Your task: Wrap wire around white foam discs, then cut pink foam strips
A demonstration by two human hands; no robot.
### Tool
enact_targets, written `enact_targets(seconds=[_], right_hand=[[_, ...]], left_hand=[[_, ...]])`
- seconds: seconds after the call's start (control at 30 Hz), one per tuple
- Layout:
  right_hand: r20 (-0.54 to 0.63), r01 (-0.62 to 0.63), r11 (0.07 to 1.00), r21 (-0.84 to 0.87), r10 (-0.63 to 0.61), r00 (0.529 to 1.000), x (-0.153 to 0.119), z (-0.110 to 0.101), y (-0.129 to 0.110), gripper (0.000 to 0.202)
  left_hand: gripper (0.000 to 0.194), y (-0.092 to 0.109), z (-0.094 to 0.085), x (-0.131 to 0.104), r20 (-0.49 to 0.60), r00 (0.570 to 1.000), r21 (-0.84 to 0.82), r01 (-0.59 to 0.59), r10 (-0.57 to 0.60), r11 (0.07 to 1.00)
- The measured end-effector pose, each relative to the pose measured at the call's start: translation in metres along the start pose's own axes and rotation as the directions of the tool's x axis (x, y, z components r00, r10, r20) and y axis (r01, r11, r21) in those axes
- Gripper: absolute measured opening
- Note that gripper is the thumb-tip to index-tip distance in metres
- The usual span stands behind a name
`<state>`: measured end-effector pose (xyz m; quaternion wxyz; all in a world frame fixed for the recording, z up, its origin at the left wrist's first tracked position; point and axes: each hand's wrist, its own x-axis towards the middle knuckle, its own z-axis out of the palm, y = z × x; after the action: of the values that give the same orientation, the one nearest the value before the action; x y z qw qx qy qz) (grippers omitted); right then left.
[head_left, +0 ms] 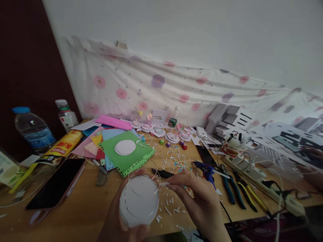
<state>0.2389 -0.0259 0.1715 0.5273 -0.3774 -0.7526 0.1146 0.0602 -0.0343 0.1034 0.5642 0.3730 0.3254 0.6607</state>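
My left hand point(114, 215) is wrapped round a white paper disc point(141, 201), with the thumb along its lower edge. A thin, pale cord point(126, 193) loops over the disc's left side and above its top. Just right of the disc, the thumb and fingertips of my right hand point(198, 198) pinch a small white strip point(164, 184); whether it joins the cord I cannot tell. Below and beside that hand lie white paper scraps point(168, 211). A dark pen-like tool point(163, 173) lies behind the fingers, partly hidden.
A blue glue gun point(208, 171), pliers point(228, 188) and a power strip point(262, 185) are at right. Green sheets point(121, 161) with a white disc point(125, 147) lie behind my left hand. A phone point(58, 183) is at left. Another person's hand point(313, 174) shows at far right.
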Motion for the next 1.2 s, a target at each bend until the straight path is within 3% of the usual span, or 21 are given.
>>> enact_targets(seconds=[0.3, 0.73, 0.87, 0.97, 1.03, 1.1, 1.2], right_hand=[[0.113, 0.068, 0.997, -0.041, -0.063, 0.992, -0.009, -0.005, -0.013, 0.018], [0.147, 0.071, 0.997, -0.030, -0.066, 0.987, -0.015, -0.005, -0.013, 0.020], [0.198, -0.019, 0.999, 0.033, 0.012, 0.980, -0.018, -0.005, -0.014, 0.017], [0.210, -0.208, 0.971, 0.118, 0.180, 0.961, -0.023, -0.003, -0.014, 0.011], [0.157, -0.309, 0.931, 0.194, 0.282, 0.947, -0.024, -0.001, -0.013, 0.012], [0.077, -0.331, 0.920, 0.209, 0.322, 0.944, -0.022, 0.001, -0.011, 0.012], [0.030, -0.278, 0.955, 0.106, 0.277, 0.961, -0.017, 0.002, -0.010, 0.012]], left_hand=[[0.076, 0.016, 0.012, -0.009, 0.104, 0.994, 0.012, -0.027, 0.025, 1.000], [0.078, 0.015, 0.012, -0.011, 0.050, 0.998, -0.008, 0.037, -0.036, 0.999], [0.069, 0.015, 0.013, -0.011, 0.062, 0.998, -0.046, 0.023, -0.020, 0.999], [0.073, 0.010, 0.009, -0.010, 0.084, 0.996, -0.054, 0.009, -0.004, 0.999], [0.073, 0.008, 0.005, -0.008, 0.099, 0.995, -0.029, -0.005, 0.007, 1.000], [0.067, 0.011, 0.002, -0.005, 0.144, 0.990, -0.003, -0.007, 0.007, 1.000], [0.066, 0.019, -0.001, 0.000, 0.279, 0.960, 0.056, 0.021, -0.036, 0.998]])
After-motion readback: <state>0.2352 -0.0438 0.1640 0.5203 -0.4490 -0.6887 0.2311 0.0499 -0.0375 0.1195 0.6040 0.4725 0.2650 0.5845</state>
